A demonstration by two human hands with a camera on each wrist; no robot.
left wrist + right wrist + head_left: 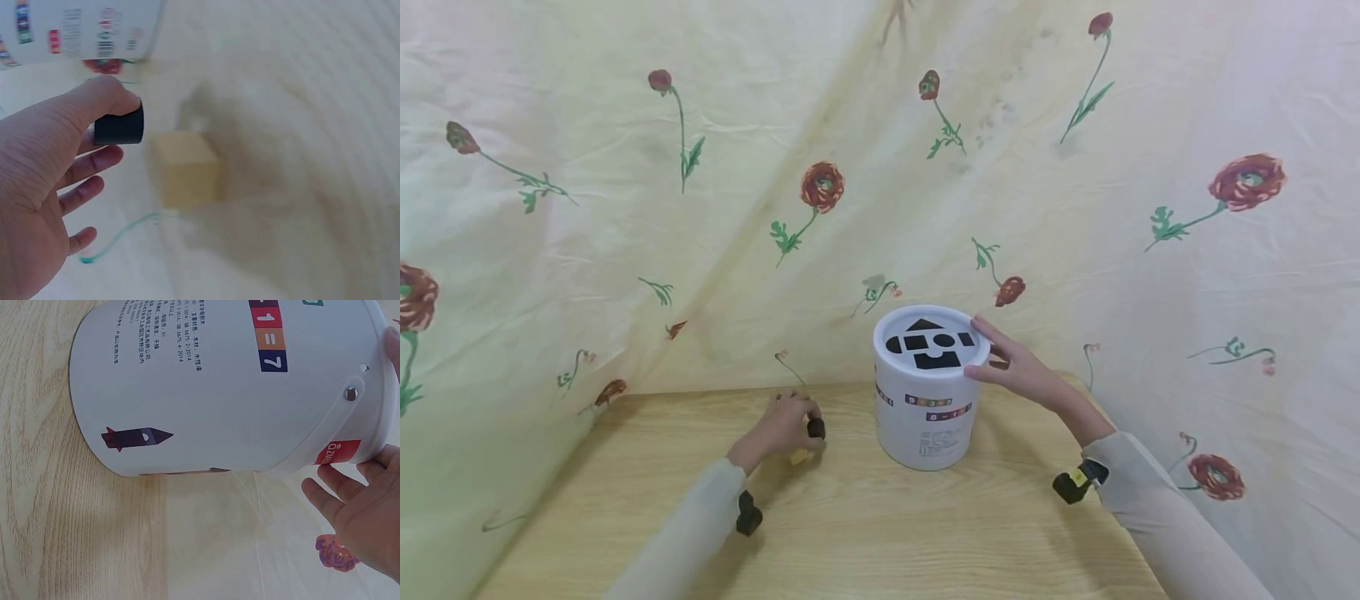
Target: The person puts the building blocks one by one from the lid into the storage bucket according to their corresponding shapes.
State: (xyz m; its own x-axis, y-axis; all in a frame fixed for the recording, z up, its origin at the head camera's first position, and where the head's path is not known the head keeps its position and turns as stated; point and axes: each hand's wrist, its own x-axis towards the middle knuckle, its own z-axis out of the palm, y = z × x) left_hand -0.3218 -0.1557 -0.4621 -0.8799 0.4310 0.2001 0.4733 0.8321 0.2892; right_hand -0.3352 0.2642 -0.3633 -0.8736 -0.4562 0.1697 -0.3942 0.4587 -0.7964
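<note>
Between thumb and fingers, my left hand (782, 423) pinches a small black cylinder block (120, 128), held over the wooden table. Just beside it on the tabletop lies a yellow cube-like block (187, 169), partly covered by the hand in the head view. A white shape-sorter bucket (925, 417) stands upright to the right, its lid (925, 340) cut with several dark shaped holes. My right hand (1018, 367) grips the bucket's upper rim from the right side, thumb at the front and fingers behind. The right wrist view shows the bucket's white handle (319, 434) near those fingers.
The pale wooden table (850, 533) meets a cream curtain (737, 167) printed with red flowers close behind the bucket. More of the cloth hangs at the left and right sides. Each wrist carries a small black camera.
</note>
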